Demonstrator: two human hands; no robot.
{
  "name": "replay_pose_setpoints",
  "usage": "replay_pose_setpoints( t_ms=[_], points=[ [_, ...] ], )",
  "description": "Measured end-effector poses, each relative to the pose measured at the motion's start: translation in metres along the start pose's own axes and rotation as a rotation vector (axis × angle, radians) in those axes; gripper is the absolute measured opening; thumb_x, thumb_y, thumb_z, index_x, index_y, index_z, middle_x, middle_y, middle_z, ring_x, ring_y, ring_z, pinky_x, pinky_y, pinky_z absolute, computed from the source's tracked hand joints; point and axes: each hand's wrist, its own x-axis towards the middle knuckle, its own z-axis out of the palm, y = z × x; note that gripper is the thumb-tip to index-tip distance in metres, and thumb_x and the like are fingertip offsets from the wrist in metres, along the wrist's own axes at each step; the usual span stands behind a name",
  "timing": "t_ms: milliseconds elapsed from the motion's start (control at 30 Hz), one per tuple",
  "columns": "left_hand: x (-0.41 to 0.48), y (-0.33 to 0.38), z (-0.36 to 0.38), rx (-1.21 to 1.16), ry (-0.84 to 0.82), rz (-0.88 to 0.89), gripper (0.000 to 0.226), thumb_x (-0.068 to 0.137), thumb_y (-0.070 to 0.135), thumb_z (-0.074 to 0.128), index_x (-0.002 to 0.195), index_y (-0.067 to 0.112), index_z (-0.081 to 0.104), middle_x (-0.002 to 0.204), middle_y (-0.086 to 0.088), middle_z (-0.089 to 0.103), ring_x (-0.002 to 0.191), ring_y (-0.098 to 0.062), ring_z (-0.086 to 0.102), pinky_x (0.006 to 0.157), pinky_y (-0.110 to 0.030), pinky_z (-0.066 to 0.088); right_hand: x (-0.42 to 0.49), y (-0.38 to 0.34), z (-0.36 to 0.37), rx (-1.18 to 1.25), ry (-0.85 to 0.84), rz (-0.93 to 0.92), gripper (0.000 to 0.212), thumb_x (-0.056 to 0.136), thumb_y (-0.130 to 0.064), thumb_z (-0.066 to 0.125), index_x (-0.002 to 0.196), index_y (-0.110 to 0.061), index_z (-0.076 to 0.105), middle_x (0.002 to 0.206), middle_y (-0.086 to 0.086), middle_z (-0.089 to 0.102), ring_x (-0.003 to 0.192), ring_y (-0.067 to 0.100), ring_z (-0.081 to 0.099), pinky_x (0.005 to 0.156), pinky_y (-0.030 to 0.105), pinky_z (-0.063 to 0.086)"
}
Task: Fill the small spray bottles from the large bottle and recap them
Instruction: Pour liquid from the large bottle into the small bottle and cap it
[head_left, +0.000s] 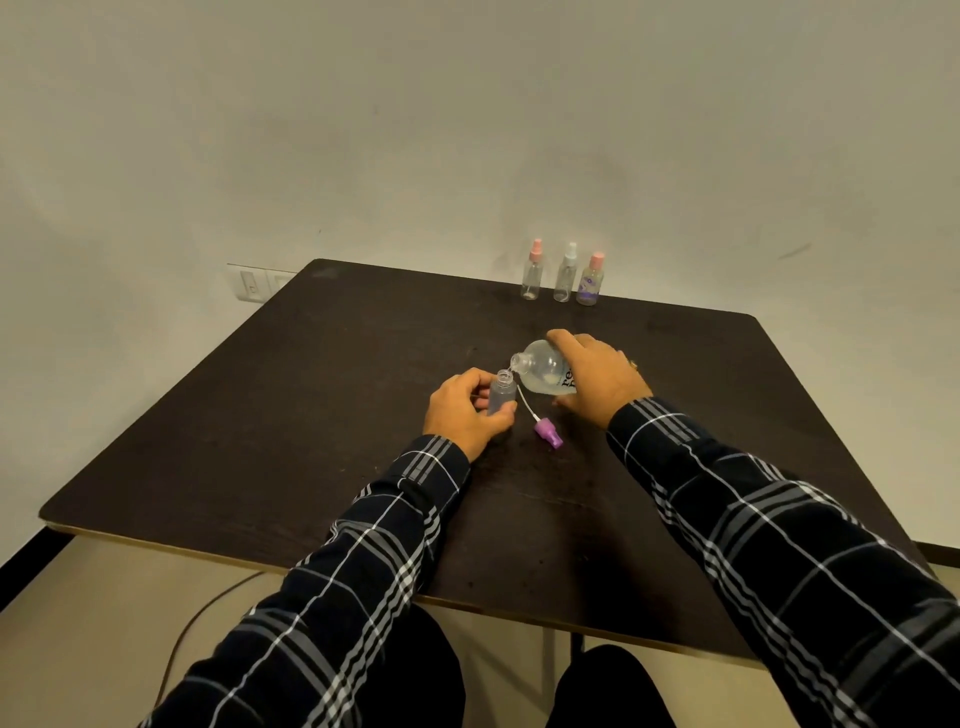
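Three capped small clear spray bottles stand far; left hand grips one uncapped small bottle, right hand tilts one large clear bottle onto it.

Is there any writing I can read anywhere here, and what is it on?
"re": dark letters on the large bottle, the rest hidden by the right hand.
Purple label on the far right small bottle: too blurred to read.
Wall switch plate: no readable marks.
Nothing else carries text.

We see a dark brown table, black sleeves with white plaid, a purple spray cap, and 2 pink caps at upper centre.
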Motion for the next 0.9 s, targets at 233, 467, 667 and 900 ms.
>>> replay_pose_setpoints(
  t_ms=[233,467,667,900],
  points=[
    [0.0,0.0,0.001,0.008,0.008,0.014,0.03,0.078,0.022,0.085,0.105,0.022,0.072,0.103,0.001,0.07,0.081,-0.005,0.066,0.078,-0.019,0.058,-0.008,0.013,0.011,0.477,0.152,0.122,0.082,0.072,-0.023,0.087,0.138,-0.019,0.038,0.134,0.007,0.054,0.121,0.025,0.053,0.098,0.032,0.043],
    [-0.001,0.002,0.0,0.02,0.01,0.011,0.028,0.079,0.022,0.085,0.103,0.023,0.071,0.104,0.001,0.07,0.083,-0.006,0.066,0.078,-0.018,0.058,-0.018,0.027,0.023,0.789,0.288,0.325,0.08,0.076,-0.026,0.085,0.139,-0.02,0.035,0.135,0.005,0.054,0.121,0.025,0.054,0.101,0.038,0.047],
    [-0.002,0.002,0.0,0.022,0.01,0.008,0.027,0.08,0.023,0.084,0.103,0.024,0.07,0.105,0.001,0.07,0.086,-0.008,0.067,0.077,-0.016,0.055,-0.022,0.034,0.019,0.867,0.24,0.438,0.093,0.071,-0.03,0.088,0.142,-0.015,0.03,0.138,0.007,0.048,0.125,0.025,0.05,0.103,0.038,0.043],
    [-0.002,0.001,0.001,0.023,0.026,0.017,0.028,0.079,0.022,0.084,0.104,0.022,0.071,0.104,0.002,0.07,0.088,-0.009,0.068,0.079,-0.019,0.058,-0.069,-0.026,0.02,0.335,0.36,0.475,0.04,0.091,-0.059,0.05,0.077,-0.022,0.047,0.071,-0.005,0.056,0.067,0.016,0.056,0.056,0.03,0.037]
  ],
)
